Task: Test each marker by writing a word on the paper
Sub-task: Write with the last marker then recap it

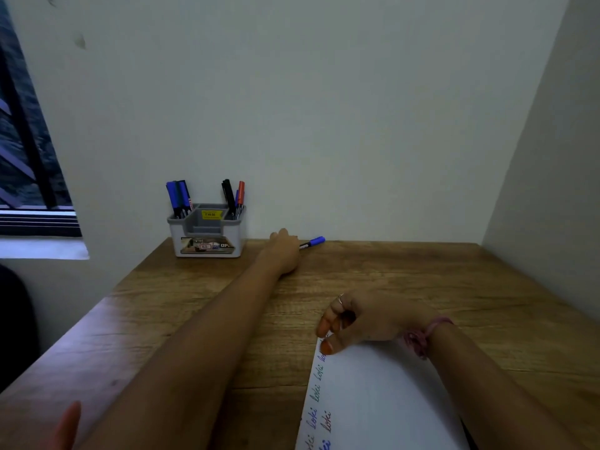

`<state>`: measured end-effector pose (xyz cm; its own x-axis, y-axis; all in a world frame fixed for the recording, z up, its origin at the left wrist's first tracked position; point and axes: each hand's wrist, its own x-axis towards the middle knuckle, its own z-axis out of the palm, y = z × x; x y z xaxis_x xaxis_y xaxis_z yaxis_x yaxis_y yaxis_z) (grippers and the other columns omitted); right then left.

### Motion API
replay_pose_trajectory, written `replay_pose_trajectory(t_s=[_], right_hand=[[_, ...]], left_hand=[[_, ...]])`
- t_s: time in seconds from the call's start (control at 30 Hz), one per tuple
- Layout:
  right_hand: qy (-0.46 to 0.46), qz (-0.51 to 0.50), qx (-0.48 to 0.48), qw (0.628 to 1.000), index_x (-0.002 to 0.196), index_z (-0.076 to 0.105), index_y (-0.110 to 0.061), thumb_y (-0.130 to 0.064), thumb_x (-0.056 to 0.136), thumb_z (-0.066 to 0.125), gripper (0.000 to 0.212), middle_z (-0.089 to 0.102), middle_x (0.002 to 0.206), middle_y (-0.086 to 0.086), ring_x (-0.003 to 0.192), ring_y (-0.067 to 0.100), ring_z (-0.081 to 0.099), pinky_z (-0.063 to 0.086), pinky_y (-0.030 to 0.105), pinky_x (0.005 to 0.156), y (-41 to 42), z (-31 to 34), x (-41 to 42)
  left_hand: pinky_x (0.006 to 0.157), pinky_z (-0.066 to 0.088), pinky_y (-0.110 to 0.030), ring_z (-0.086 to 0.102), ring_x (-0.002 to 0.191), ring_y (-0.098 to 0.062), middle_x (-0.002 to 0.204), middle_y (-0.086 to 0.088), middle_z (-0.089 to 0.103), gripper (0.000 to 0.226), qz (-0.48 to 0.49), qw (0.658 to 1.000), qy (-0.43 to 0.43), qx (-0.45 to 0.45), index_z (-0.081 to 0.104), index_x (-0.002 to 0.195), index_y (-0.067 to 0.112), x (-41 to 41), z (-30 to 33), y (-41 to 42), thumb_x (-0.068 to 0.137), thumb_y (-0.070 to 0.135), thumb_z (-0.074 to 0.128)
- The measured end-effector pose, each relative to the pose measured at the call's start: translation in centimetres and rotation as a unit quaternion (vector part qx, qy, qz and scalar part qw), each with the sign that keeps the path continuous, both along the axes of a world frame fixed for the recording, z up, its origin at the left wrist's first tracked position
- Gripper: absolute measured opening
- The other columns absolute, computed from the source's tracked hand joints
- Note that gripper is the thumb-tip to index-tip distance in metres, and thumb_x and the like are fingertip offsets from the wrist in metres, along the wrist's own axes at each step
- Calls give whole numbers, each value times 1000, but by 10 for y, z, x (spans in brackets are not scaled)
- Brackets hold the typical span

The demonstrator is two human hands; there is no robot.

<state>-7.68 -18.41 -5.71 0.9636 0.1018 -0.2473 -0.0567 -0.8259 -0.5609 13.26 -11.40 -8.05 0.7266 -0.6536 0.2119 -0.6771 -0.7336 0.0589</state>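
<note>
1. Here, at the far left, a window (26, 151) is cut off by the frame edge; what lies beyond its dark bars is too murky to make out.
2. A grey organiser (207, 235) stands on the table (406, 274) against the wall (324, 108). Blue markers (178, 198) stand upright in its left compartment; black and red markers (234, 198) stand in its right one. The yellow sticker and front label are too blurred to read.
3. The left hand (281, 251) reaches far across the table, arm stretched out, just right of the organiser. Its fingers curl round a blue-capped marker (312, 242), whose cap end pokes out to the right near the wall; the rest of its barrel is hidden by the hand.
4. The right hand (360, 323) rests at the top left corner of the paper (389, 401), fingers loosely bent, with fingertips (326, 347) pressing the sheet's edge. Something dark sits inside the curl of the fingers; I cannot tell what it is. A ring sits on one finger and a pink band (422, 336) circles the wrist.
5. The paper lies on the near right of the table, its lower part cut off by the frame. Handwritten words in blue and red run along its left edge.
</note>
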Motion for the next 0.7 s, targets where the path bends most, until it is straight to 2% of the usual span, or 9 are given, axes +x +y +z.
replay_pose_trajectory(t_s=[0.13,0.23,0.37,0.43,0.5,0.57,0.6,0.67,0.7], right_hand=[[-38,12,-13,999,85,63,-36,-34,81,70,8,57,78,-19,71,-4,51,38,13,67,3,0,-4],[-155,-33,10,987,81,63,-27,-28,83,66,4,65,83,-15,71,-2,54,43,18,69,5,0,-4],[-335,-153,49,928,100,54,-18,-33,84,67,25,55,73,-11,57,-1,49,38,15,56,12,4,-2],[-362,-134,66,920,110,52,-20,-35,82,69,36,52,68,-12,55,-1,48,38,14,53,20,7,-5],[-374,-81,53,922,114,52,-32,-37,84,65,33,55,66,-4,55,2,47,38,16,52,29,8,-10],[-393,-37,40,918,99,55,-42,-33,90,59,14,59,67,1,57,5,48,38,17,52,34,7,-13],[-402,-29,48,914,90,56,-41,-30,91,57,11,60,67,0,57,6,49,38,17,52,35,7,-15],[-385,-47,124,913,81,59,-28,-30,91,53,12,59,61,-4,54,5,49,39,19,52,36,8,-18],[-363,-63,177,913,81,60,-18,-29,91,51,17,58,58,-5,53,5,49,39,20,51,36,11,-19]], left_hand=[[74,40,-26,53,99,-22,116,-14,54,33,-28,989,42,-137,60,118,6,-29,15,26,94,15,40],[77,41,-22,53,90,-12,109,-9,62,29,-65,968,61,-235,65,115,9,-57,28,57,92,16,51],[78,43,-16,56,92,-8,102,-1,64,22,-105,934,88,-330,68,107,16,-98,46,96,87,21,61],[75,48,-11,61,89,-5,96,4,67,17,-136,915,108,-364,69,100,20,-119,55,111,84,22,65],[73,53,-13,65,82,-5,91,5,69,15,-170,900,145,-374,68,96,22,-137,61,121,81,22,68],[73,57,-20,67,78,-6,88,3,69,19,-196,888,168,-380,66,97,23,-147,61,126,79,22,70],[74,57,-21,67,79,-7,89,1,68,23,-205,874,189,-397,65,101,21,-150,59,127,78,22,72],[77,55,-19,65,86,-6,97,2,66,40,-204,843,259,-425,60,110,18,-151,54,128,74,30,74],[78,53,-17,63,89,-3,100,5,64,46,-198,845,288,-405,58,113,18,-150,51,129,72,37,71]])
